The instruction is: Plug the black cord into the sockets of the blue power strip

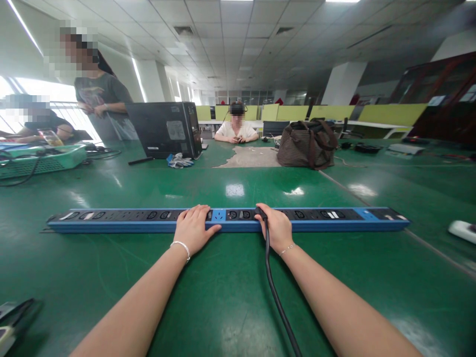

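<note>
Strip (126, 226), blue, long, lying crosswise on green table (156, 188) beneath the fingers of both hands; left hand (193, 229), fingers spread flat on its top, thumb out along the near edge; right hand (278, 227), fingers curled closed on black plug (261, 213), at the strip's sockets, some hidden by that hand; whether fully seated, cannot tell; cable (275, 287), trailing nearward from right fingers; beyond left fingers, gloves (180, 160) beside PC (167, 131); beyond right fingers, bag (307, 144); far left of the fingers, basket (55, 159); beyond both, seated person (237, 130)
</note>
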Demonstrator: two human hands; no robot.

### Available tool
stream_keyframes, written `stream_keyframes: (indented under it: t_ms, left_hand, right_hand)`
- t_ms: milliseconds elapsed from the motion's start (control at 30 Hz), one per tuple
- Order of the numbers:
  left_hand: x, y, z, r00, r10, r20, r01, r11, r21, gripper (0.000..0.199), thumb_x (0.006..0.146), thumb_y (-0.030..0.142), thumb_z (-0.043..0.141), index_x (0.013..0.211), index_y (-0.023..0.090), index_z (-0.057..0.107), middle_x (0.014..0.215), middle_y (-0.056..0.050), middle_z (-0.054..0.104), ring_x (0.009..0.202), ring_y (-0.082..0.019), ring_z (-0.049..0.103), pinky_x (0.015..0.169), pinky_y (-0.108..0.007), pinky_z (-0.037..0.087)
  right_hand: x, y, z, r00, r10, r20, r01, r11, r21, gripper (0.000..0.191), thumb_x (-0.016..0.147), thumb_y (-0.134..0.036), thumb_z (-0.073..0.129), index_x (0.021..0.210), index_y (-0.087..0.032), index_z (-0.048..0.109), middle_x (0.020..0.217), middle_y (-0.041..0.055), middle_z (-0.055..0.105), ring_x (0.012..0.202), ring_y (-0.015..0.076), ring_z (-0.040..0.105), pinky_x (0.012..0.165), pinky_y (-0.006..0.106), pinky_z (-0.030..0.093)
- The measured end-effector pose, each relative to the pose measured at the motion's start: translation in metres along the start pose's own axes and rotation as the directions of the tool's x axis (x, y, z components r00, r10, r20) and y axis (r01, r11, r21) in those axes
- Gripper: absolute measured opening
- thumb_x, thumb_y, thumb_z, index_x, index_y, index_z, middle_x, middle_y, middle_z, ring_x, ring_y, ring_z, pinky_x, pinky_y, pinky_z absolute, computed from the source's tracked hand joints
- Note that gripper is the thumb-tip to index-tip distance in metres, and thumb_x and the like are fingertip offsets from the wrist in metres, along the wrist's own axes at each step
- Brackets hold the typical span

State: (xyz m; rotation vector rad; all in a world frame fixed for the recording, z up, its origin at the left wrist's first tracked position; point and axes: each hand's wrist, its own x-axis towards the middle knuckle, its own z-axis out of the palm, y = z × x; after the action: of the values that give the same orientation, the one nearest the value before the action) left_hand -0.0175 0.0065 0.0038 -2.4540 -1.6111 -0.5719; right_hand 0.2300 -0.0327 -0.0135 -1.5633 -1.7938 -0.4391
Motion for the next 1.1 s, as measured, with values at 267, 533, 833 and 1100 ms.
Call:
stream_keyframes:
  t_ms: [267, 533, 833, 1100]
  left_hand:
    - [0.0, -0.001, 0.002, 1.0, -0.001, -0.003, 0.001, 1.0, -0.005, 0.054, 0.079, 0.054, 0.05, 0.123, 0.022, 0.048, 0.131, -0.01, 0.053, 0.124, -0.025, 0.044, 0.103, -0.043, 0.029]
    - [0.0, 0.0, 0.001, 1.0, 0.0, -0.009, 0.0, 1.0, 0.01, 0.054, 0.08, 0.053, 0.05, 0.123, 0.021, 0.048, 0.131, -0.01, 0.053, 0.123, -0.025, 0.045, 0.103, -0.042, 0.029]
    - [0.0, 0.0, 0.0, 1.0, 0.004, 0.0, -0.004, 1.0, 0.03, 0.055, 0.08, 0.055, 0.047, 0.123, 0.02, 0.048, 0.13, -0.011, 0.054, 0.122, -0.026, 0.046, 0.103, -0.043, 0.03]
    - [0.0, 0.0, 0.001, 1.0, 0.015, -0.01, -0.015, 1.0, 0.026, 0.056, 0.08, 0.054, 0.048, 0.123, 0.018, 0.048, 0.129, -0.012, 0.054, 0.122, -0.027, 0.046, 0.102, -0.045, 0.031]
  right_hand:
    - [0.005, -0.001, -0.004, 1.0, 0.009, -0.027, -0.007, 0.999, 0.048, 0.031, 0.091, -0.035, 0.041, 0.112, -0.019, 0.059, 0.103, 0.0084, 0.069, 0.088, 0.0197, 0.065, 0.08, 0.03, 0.047]
    - [0.04, 0.003, -0.06, 0.937, 0.123, -0.326, -0.049, 0.973, 0.225, 0.036, 0.09, -0.04, 0.041, 0.117, -0.02, 0.054, 0.117, 0.0084, 0.061, 0.107, 0.0206, 0.058, 0.094, 0.033, 0.043]
    - [0.002, 0.099, -0.066, 0.863, 0.448, -0.233, -0.363, 0.871, 0.331, 0.035, 0.079, -0.044, 0.052, 0.098, -0.019, 0.066, 0.092, 0.007, 0.07, 0.085, 0.0218, 0.064, 0.083, 0.039, 0.049]
    - [-0.014, 0.124, -0.066, 0.874, 0.472, -0.12, -0.432, 0.865, 0.255, 0.035, 0.079, -0.045, 0.049, 0.094, -0.021, 0.069, 0.094, 0.0064, 0.07, 0.085, 0.0228, 0.064, 0.078, 0.038, 0.05]
